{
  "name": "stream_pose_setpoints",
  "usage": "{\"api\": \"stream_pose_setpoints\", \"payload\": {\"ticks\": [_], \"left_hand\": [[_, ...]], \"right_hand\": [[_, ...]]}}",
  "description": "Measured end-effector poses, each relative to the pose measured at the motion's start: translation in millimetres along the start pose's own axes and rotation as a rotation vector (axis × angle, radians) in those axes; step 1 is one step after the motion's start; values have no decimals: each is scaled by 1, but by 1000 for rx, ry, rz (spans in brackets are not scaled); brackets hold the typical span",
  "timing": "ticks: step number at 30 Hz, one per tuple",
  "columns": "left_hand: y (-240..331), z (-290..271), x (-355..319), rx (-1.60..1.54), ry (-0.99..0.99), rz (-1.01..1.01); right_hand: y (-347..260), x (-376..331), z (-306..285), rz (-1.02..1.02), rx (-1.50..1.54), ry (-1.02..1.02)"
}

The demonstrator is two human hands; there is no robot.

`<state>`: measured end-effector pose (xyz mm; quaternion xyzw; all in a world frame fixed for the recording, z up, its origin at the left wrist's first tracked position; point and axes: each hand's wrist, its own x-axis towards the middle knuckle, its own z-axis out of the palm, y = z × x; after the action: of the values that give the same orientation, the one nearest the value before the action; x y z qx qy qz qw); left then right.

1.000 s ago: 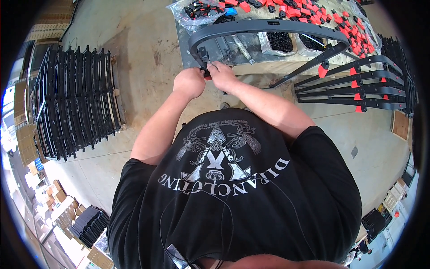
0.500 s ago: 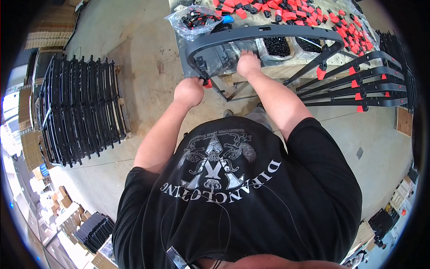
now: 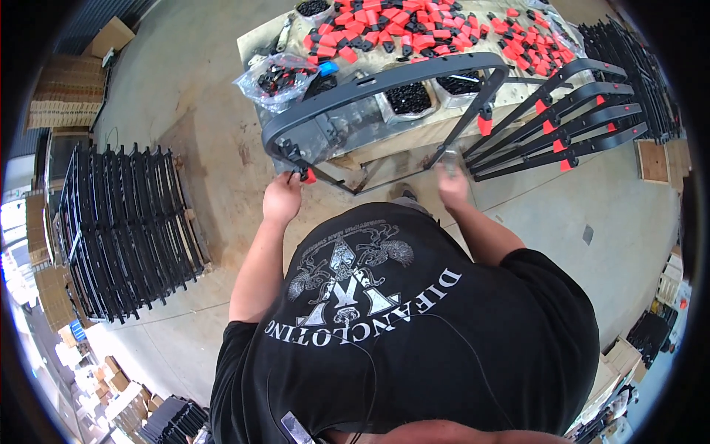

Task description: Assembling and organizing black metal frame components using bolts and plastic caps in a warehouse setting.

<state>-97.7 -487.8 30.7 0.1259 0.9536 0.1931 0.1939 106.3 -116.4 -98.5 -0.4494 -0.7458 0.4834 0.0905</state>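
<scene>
"Where's the curved black frame (image 3: pixel 377 82)?"
"Left end in the narrowed grip of the left hand (image 3: pixel 282 200), arc extending rightward along the desk (image 3: pixel 255 43)."
"Right hand (image 3: pixel 452 185)?"
"Blurred; its grip, I cannot tell."

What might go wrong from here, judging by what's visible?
1. The left hand is at the red piece on the black frame; if it slips, the frame might shift, though its full support can't be made out.
2. The right hand is blurred, with something shiny at its fingers; that item might knock the frame's nearby leg.
3. The arch passes close to small black parts in view; a jolt could perhaps spill them.
</scene>
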Motion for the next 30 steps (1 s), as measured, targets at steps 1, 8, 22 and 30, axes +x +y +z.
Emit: {"api": "stream_pose_setpoints", "payload": {"ticks": [1,8,22,30], "left_hand": [[7,0,-2,-101,20,-48],[-19,43,-9,-386,125,-239],[-2,67,-28,-812,261,-432],[65,30,-66,-441,-123,14]], "right_hand": [[27,26,-22,-24,-108,276],[-86,169,-123,-161,193,204],[-169,193,-184,-100,745,248],[-294,39,-255,-708,492,232]]}}
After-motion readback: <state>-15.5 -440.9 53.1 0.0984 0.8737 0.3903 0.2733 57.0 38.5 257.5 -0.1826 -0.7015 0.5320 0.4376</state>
